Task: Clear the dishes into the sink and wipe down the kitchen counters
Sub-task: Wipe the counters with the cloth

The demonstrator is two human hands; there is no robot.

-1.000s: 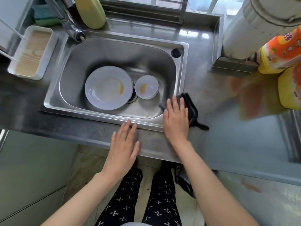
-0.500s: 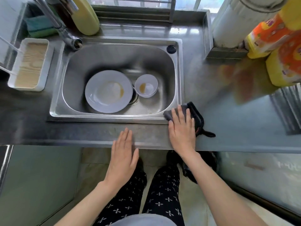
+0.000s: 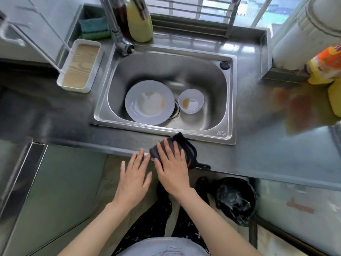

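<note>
Black cloth point(image 3: 185, 144) under my right hand point(image 3: 172, 169), fingers flat, at near counter point(image 3: 276, 150) edge; left hand point(image 3: 133, 177) spread, empty. Risk: pulling nearer drops cloth.

Sink point(image 3: 140, 67): brushed stainless steel; I read a satin sheen with soft reflections.
Counter point(image 3: 267, 145): same steel, smooth and reflective.
Faucet point(image 3: 120, 41): polished metal, bright.
Plate point(image 3: 132, 106) and bowl point(image 3: 201, 97): glossy white, ceramic or plastic, I cannot tell which; both smeared.
Cloth point(image 3: 186, 146): dark, matt, soft fabric.
Tray point(image 3: 73, 88): smooth white plastic rim, wood-grain inside.
Sponge point(image 3: 94, 27): teal, coarse-looking.
Bin liner point(image 3: 232, 196): black plastic film, crinkled, shiny.
</note>
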